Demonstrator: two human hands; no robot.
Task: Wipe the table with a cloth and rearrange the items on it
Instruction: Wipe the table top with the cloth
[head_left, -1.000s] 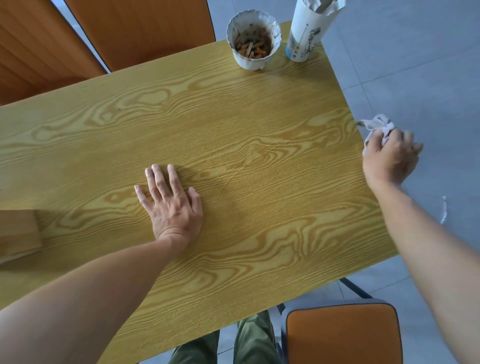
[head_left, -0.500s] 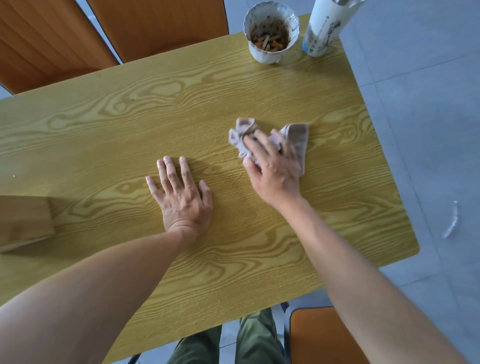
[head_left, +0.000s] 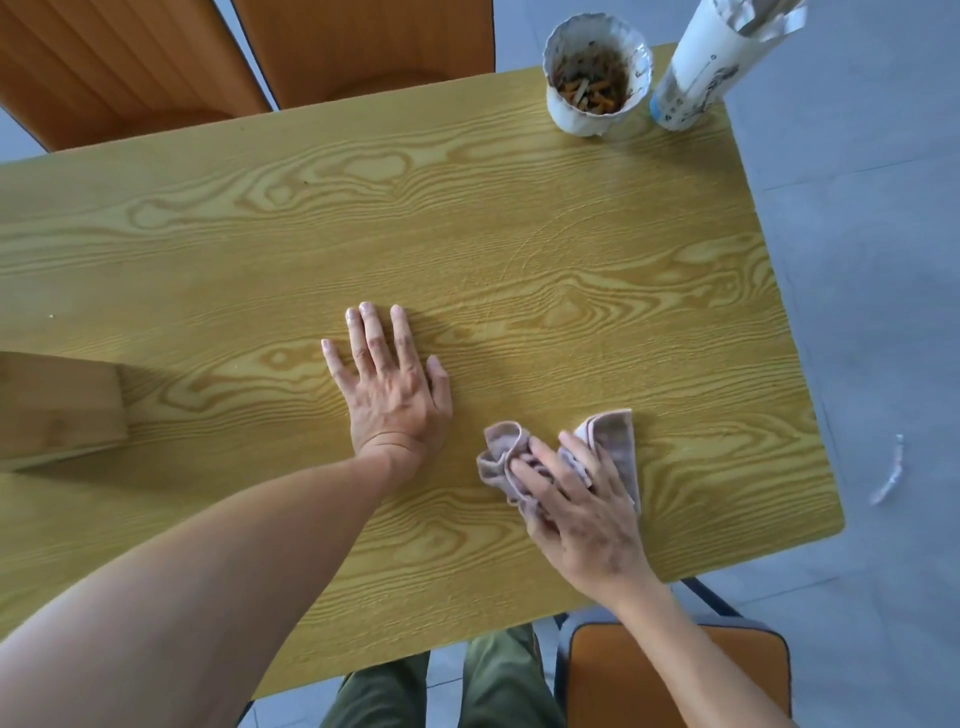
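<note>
The right hand (head_left: 576, 512) lies on top of a crumpled pinkish-grey cloth (head_left: 613, 441), fingers spread and fairly straight, pressing it flat against the yellow wood-grain worktop (head_left: 519, 249) near the edge closest to the person. Folds of the cloth bunch out ahead of the fingertips and to both sides of them — one lump toward the other hand, one flap on the outer side.

The left hand (head_left: 392, 387) rests palm down on the bare worktop just beside the cloth, fingers straight and a little apart, holding nothing. The two hands are near each other but not touching; the cloth's nearest fold sits between them, just short of the left wrist.

Far beyond the right hand, at the far corner of the worktop, stands a white cup (head_left: 595, 78) filled with cigarette butts, and just beside it a tall white paper cup (head_left: 696, 78) with crumpled paper poking from its mouth. Out past the left hand, at the picture's edge, sits a wooden block (head_left: 57, 405).

Orange chairs (head_left: 363, 47) stand along the far side, and another orange seat (head_left: 675, 675) is tucked under the right forearm — green trouser legs (head_left: 493, 686) beside it.
</note>
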